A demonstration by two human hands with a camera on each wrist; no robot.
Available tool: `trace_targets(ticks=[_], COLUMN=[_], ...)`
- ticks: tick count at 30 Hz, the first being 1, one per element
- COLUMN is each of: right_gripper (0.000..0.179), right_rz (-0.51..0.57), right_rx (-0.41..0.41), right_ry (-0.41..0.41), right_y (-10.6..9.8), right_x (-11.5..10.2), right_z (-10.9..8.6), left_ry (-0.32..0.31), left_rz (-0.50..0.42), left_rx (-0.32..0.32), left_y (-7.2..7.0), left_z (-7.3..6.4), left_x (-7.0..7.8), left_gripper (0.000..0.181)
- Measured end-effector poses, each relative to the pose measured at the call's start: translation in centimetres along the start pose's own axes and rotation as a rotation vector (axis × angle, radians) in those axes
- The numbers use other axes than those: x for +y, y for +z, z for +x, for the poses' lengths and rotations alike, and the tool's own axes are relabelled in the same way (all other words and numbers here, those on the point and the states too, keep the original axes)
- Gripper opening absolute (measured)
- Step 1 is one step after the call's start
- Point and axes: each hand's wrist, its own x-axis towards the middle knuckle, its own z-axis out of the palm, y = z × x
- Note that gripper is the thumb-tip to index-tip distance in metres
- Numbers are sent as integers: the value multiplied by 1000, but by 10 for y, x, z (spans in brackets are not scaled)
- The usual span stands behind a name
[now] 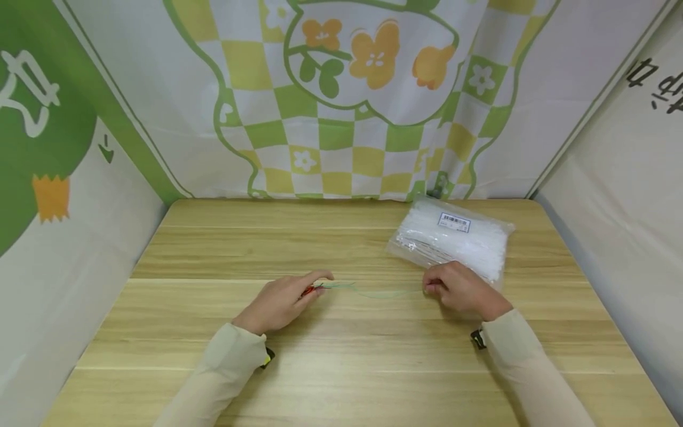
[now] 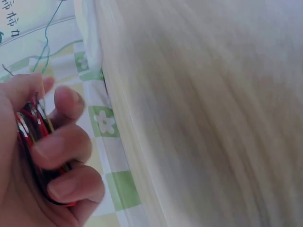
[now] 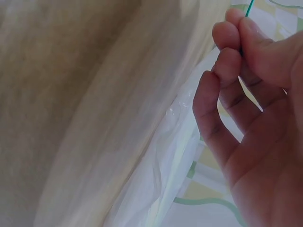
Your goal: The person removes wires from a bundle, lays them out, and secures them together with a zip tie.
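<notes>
My left hand [image 1: 280, 299] holds a small bundle of red, black and other coloured wires [image 2: 32, 118], its fingers curled round it in the left wrist view. A thin green wire [image 1: 381, 296] runs from that bundle across to my right hand [image 1: 460, 289]. There the thumb and fingertips pinch its far end, as the right wrist view shows with the green wire [image 3: 249, 7] leaving above the thumb tip. Between the hands the wire sags slightly over the wooden table [image 1: 341, 356]. Part of the bundle is hidden behind the left fingers.
A clear plastic bag [image 1: 427, 222] of white strips with a barcode label [image 1: 454, 222] lies at the back right, just beyond the right hand. A checkered, flowered curtain [image 1: 368, 160] hangs along the table's back edge, and pale fabric walls stand at both sides.
</notes>
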Motion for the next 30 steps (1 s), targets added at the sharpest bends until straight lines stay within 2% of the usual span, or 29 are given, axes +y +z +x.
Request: trace_targets(ticks=[4, 7, 10, 13, 17, 22, 30], right_gripper=[30, 29, 27, 26, 26, 24, 23], right_rz=[15, 34, 52, 46, 38, 39, 41], right_rx=[-1, -1, 8, 29, 63, 80, 75], right_ry=[2, 27, 45, 49, 33, 15, 41], right_y=[-1, -3, -7, -9, -11, -11, -12], right_x=[-2, -4, -7, -8, -7, -4, -5], right_z=[-1, -1, -2, -1, 0, 1, -1], left_ry=[84, 116, 108, 71, 16, -30, -9], left_rz=[4, 37, 81, 125, 134, 82, 55], left_rx=[73, 126, 167, 200, 196, 165, 88], left_y=[2, 4, 5, 5, 4, 2, 4], left_z=[1, 1, 1, 0, -1, -2, -4], left_x=[3, 4, 4, 2, -1, -3, -5], left_gripper=[28, 24, 18, 13, 14, 22, 18])
